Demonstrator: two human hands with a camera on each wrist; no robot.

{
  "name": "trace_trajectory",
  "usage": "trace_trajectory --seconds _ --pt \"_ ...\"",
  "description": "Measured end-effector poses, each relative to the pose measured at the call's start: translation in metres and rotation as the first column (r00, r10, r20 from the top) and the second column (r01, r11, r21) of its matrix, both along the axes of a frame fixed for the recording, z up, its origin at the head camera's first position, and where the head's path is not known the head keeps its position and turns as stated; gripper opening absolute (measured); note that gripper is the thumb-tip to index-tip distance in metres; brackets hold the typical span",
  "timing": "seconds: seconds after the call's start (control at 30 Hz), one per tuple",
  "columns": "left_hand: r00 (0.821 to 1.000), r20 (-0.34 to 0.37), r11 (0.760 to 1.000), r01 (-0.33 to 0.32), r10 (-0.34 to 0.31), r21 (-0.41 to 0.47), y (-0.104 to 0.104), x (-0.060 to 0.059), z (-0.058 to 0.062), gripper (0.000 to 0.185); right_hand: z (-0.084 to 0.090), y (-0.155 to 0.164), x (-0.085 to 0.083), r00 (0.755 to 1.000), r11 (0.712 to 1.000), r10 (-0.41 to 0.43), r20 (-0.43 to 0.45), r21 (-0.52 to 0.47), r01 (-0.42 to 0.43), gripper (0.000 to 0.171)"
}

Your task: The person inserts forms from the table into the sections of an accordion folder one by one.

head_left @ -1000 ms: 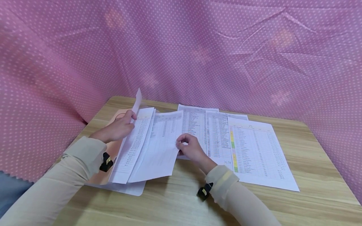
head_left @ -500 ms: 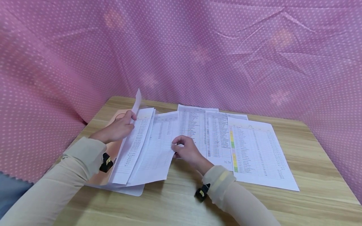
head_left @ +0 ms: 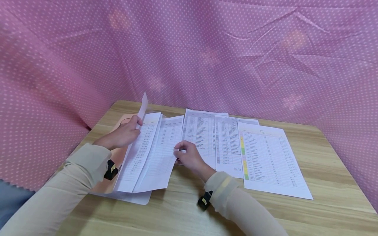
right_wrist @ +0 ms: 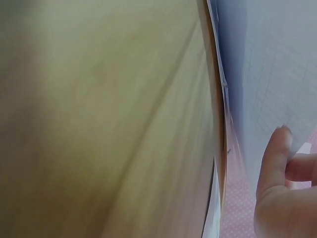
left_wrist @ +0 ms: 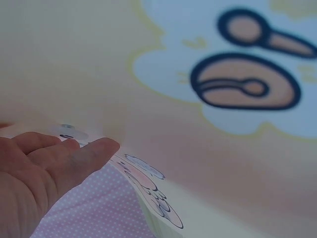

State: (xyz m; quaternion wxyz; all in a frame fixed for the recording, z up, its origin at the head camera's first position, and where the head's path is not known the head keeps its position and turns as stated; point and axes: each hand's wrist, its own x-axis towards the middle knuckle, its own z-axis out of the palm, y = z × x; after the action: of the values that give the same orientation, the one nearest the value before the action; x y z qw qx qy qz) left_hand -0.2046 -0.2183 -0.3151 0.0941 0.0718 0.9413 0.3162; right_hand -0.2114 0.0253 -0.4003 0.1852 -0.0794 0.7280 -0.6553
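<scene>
My left hand [head_left: 125, 132] grips the raised leaf of a folder [head_left: 110, 177] lying at the table's left. Cartoon drawings on peach show on the folder's cover [left_wrist: 245, 82] in the left wrist view, beside the fingers. A printed sheet [head_left: 159, 164] slants up at the folder's right, against another printed page [head_left: 140, 154]. Thumb and finger of my right hand [head_left: 190, 155] pinch that sheet's right edge; the right wrist view shows the sheet [right_wrist: 277, 74] between them. The sheet's left edge is hidden behind the page.
Three printed sheets lie to the right on the wooden table [head_left: 189, 213]: one at the back [head_left: 200, 131], an overlapping middle one [head_left: 228, 147], and one with yellow and green marks [head_left: 274, 160]. A pink dotted cloth [head_left: 206, 59] hangs behind.
My right hand has moved left with the sheet's right edge, so the sheet reaches less far out from the folder. The left hand stays in place.
</scene>
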Motion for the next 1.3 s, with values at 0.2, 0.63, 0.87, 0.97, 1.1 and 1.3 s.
trace_trajectory --seconds 0.2,0.63,0.87,0.97,1.1,1.3 --pt "1.000 0.004 1.000 -0.004 0.004 0.001 0.000 0.000 0.001 0.027 0.002 -0.007 -0.001 1.000 1.000 0.014 0.007 0.017 -0.015 0.011" --pt "1.000 0.006 1.000 0.003 -0.004 0.024 0.000 0.000 0.002 0.026 0.002 -0.017 -0.003 1.000 0.997 0.025 -0.009 0.077 -0.024 0.011" --pt "1.000 -0.009 1.000 -0.001 0.001 0.009 0.000 0.000 0.003 0.029 0.002 -0.027 -0.002 0.999 0.998 0.028 -0.024 0.060 -0.026 0.010" --pt "1.000 -0.025 1.000 0.001 -0.001 0.006 -0.001 0.000 0.002 0.029 0.003 -0.031 -0.001 0.999 0.997 0.031 -0.026 0.071 -0.029 0.010" --pt "1.000 -0.030 1.000 0.001 -0.001 0.008 -0.002 0.000 0.002 0.028 0.003 -0.035 -0.001 0.999 0.996 0.034 -0.016 0.083 -0.032 0.010" --pt "0.999 -0.048 1.000 0.002 -0.001 0.019 -0.003 0.001 0.001 0.027 0.003 -0.040 -0.002 0.999 0.992 0.051 -0.018 0.117 -0.049 0.009"
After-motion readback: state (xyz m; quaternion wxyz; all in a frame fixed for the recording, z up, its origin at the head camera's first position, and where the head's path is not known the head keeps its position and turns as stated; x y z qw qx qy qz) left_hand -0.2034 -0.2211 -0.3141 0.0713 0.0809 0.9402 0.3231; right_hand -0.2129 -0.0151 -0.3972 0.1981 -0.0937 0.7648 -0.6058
